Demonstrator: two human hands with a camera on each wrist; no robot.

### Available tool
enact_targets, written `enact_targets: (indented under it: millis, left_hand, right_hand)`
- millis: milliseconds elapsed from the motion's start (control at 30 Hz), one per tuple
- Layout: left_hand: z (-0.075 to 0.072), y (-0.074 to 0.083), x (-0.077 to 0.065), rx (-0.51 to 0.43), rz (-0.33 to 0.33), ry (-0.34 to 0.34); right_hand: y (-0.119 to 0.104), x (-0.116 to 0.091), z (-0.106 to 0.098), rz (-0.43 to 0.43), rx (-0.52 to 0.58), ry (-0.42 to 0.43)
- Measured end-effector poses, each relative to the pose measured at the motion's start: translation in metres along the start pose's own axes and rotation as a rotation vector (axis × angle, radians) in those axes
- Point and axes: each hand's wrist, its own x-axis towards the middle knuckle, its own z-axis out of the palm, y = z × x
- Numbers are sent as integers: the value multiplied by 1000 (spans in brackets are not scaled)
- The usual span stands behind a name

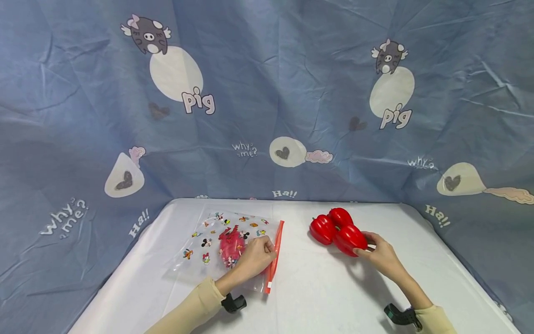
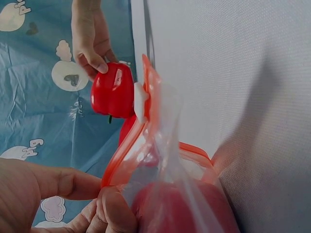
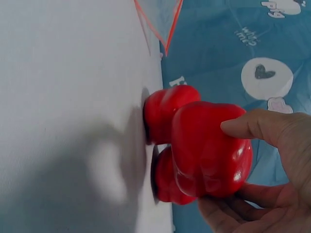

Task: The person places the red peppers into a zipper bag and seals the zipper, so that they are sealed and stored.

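Observation:
My left hand [image 1: 257, 254] pinches the red zip edge [image 1: 273, 264] of a clear plastic zip bag [image 1: 196, 271] printed with cartoon figures. Inside the bag, a rounded red thing [image 1: 231, 246] shows through the plastic. The left wrist view shows the bag's mouth parted, with a white slider [image 2: 141, 102] on the zip. On the right, my right hand [image 1: 380, 254] grips a red bell pepper [image 1: 349, 239] between thumb and fingers. Two more red bell peppers, one at the left [image 1: 322, 229] and one behind [image 1: 340, 216], sit close beside it on the table.
A white-covered table [image 1: 308, 297] lies under everything. Behind and around it hangs a blue cloth [image 1: 267, 93] with pig prints. Each wrist carries a black strapped device, one on the left [image 1: 233, 304] and one on the right [image 1: 400, 316].

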Motion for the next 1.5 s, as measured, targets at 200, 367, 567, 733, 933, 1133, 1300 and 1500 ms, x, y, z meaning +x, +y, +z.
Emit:
enact_targets:
  millis: [200, 367, 567, 733, 933, 1133, 1300, 1500]
  left_hand:
    - [-1, 0, 0, 1, -3, 0]
    - [-1, 1, 0, 3, -3, -3]
    - [-1, 1, 0, 7, -3, 0]
    - [-1, 1, 0, 6, -2, 3]
    - [-1, 2, 0, -3, -3, -1]
    - [-1, 3, 0, -11, -11, -9]
    - [-1, 2, 0, -17, -13, -9]
    - [-1, 3, -1, -15, -18, -11]
  right_hand:
    - [-11, -3, 2, -12, 10, -7]
    - [-17, -4, 6, -15, 19, -20]
    - [-17, -4, 13, -33, 54, -29]
    - [-21, -5, 18, -35, 66, -41]
    - [-27, -7, 24, -49, 69, -53]
    - [-29, -7, 28, -58, 60, -72]
    - [-29, -6, 32, -60, 74, -74]
    - [-31, -6, 40, -80, 94, -111]
